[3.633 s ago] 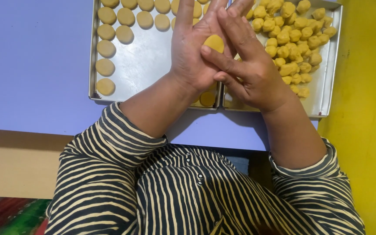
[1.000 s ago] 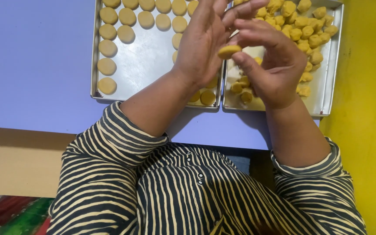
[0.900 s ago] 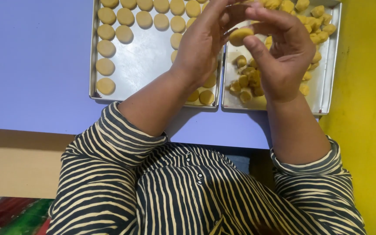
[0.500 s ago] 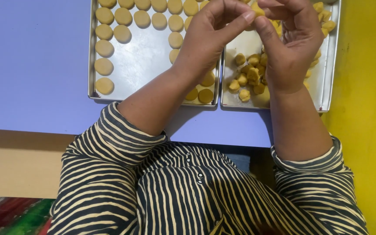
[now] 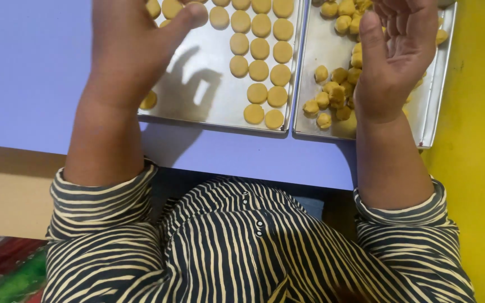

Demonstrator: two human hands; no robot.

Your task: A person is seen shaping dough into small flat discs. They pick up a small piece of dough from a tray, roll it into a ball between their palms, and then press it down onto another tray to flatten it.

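Currently both hands are raised over two metal trays, well apart from each other, and neither visibly holds anything. Left hand [image 5: 133, 47] hangs above the left tray [image 5: 209, 109], fingers spread, thumb pointing toward the rows of flat dough discs [image 5: 259, 70]; its fingertips run off the top edge, so what they touch I cannot tell. Its shadow falls on bare tray metal. One disc [image 5: 149, 100] peeks out just beside the left wrist near the tray's front rim. Right hand [image 5: 394, 56] is open, palm turned inward, above the right tray [image 5: 434, 106], with a heap of small round dough balls [image 5: 332, 98] beside and partly under it. Both trays sit side by side, touching, on the purple tabletop [image 5: 29, 73], close to its near edge; right tray is at the tabletop's right end, next to a yellow surface [image 5: 478, 168]. Striped sleeves [image 5: 102, 224] and shirt fill the bottom.
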